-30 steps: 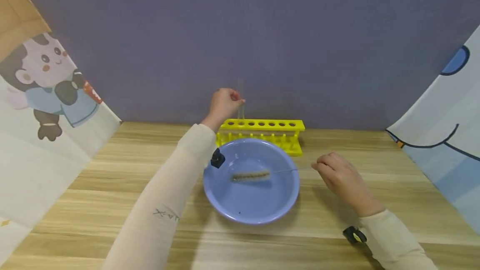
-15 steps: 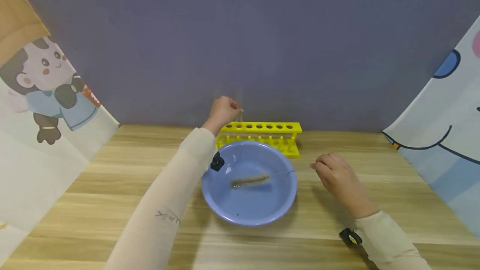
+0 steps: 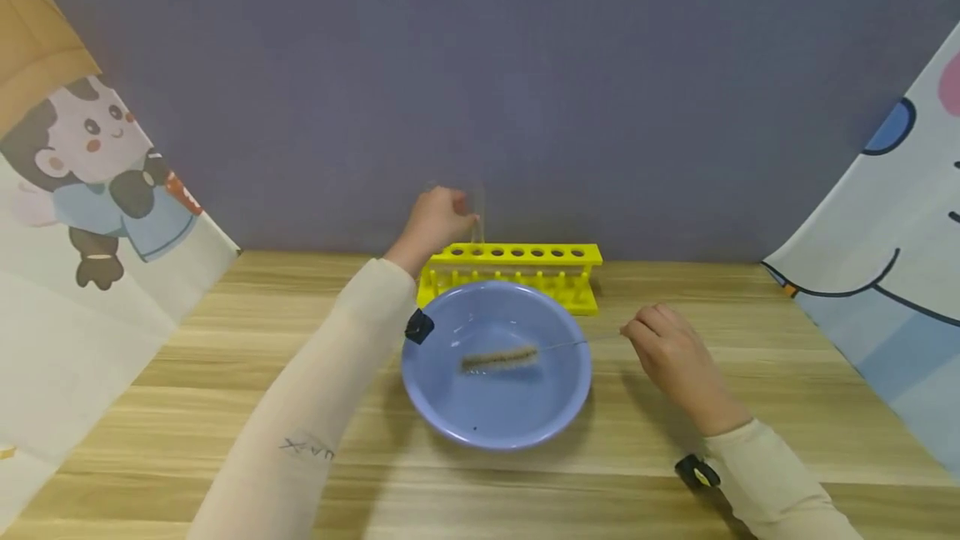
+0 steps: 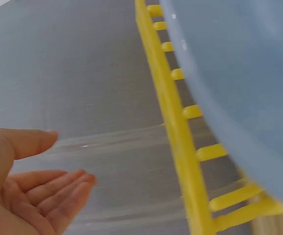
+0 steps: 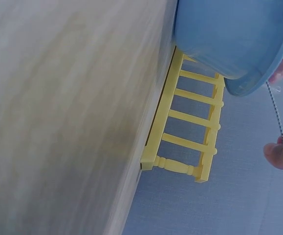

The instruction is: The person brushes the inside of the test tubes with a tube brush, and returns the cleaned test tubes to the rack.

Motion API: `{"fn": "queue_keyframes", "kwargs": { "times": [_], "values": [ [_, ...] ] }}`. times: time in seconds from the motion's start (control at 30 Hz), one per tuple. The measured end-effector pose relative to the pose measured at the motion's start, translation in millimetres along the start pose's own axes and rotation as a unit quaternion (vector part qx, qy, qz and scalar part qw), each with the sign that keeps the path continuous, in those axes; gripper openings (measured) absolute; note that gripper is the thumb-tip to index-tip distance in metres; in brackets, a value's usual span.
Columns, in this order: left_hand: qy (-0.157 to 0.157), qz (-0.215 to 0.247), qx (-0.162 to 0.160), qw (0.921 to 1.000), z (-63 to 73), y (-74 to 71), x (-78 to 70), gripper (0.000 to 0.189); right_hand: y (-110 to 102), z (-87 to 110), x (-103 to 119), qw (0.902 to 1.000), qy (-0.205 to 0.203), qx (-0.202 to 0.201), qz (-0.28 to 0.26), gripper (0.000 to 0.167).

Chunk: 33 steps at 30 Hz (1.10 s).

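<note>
A clear test tube point(image 3: 480, 211) stands upright in a hole near the left end of the yellow test tube rack point(image 3: 525, 254). My left hand point(image 3: 435, 219) is right beside it; in the left wrist view the thumb and fingers point(image 4: 73, 200) are spread apart and hold nothing. A second clear tube point(image 4: 131, 215) shows in the rack there, mostly hidden by my hand in the head view. My right hand point(image 3: 666, 357) pinches the thin twisted wire handle point(image 5: 274, 107) of a test tube brush point(image 3: 498, 359). Its tan bristles are over the inside of the blue basin point(image 3: 495, 423).
The basin stands directly in front of the rack and overlaps its lower part in the head view. A grey-blue wall point(image 3: 675, 107) rises close behind the rack. Cartoon-printed sheets point(image 3: 165, 290) flank the wooden table point(image 3: 300, 307) on both sides.
The tube in my left hand has gone down into the rack. My left fingers have let go of it and shifted slightly left. My right hand still holds the brush nearly still.
</note>
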<state>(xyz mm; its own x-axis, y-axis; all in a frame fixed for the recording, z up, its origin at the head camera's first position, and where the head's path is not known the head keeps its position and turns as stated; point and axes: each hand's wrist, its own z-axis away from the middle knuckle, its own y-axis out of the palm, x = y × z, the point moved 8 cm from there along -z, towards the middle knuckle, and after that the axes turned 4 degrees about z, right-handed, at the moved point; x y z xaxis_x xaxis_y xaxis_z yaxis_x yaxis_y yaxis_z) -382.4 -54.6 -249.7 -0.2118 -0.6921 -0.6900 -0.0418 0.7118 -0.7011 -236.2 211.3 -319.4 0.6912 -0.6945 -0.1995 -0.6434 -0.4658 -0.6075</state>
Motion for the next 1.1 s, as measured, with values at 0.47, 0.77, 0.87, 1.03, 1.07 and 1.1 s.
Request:
{"fn": "queue_keyframes", "kwargs": {
  "times": [0.47,0.77,0.87,1.03,1.07,1.1],
  "values": [
    [0.113,0.069,-0.266,0.9549,13.2,-65.1,-7.6,0.053,-3,0.7,-1,0.9998,-0.008,-0.016,0.000,0.044],
    [-0.015,0.176,-0.218,0.9598,0.8,-57.2,41.2,0.074,-1,1.8,0,0.9998,-0.010,-0.010,-0.015,0.046],
    [-0.045,0.192,-0.187,0.9622,-2.6,-50.8,50.8,0.079,-1,1.7,-1,0.9998,-0.008,-0.011,-0.017,0.047],
    [-0.075,0.186,-0.149,0.9681,-5.1,-40.4,64.0,0.073,0,2.1,-3,0.9997,-0.006,-0.001,-0.022,0.045],
    [-0.082,0.176,-0.139,0.9711,-5.4,-37.8,66.5,0.071,0,2.4,-3,0.9997,-0.006,0.001,-0.022,0.044],
    [-0.090,0.164,-0.126,0.9742,-5.2,-34.7,68.9,0.068,1,2.7,-3,0.9997,-0.006,0.002,-0.023,0.043]
  ]
}}
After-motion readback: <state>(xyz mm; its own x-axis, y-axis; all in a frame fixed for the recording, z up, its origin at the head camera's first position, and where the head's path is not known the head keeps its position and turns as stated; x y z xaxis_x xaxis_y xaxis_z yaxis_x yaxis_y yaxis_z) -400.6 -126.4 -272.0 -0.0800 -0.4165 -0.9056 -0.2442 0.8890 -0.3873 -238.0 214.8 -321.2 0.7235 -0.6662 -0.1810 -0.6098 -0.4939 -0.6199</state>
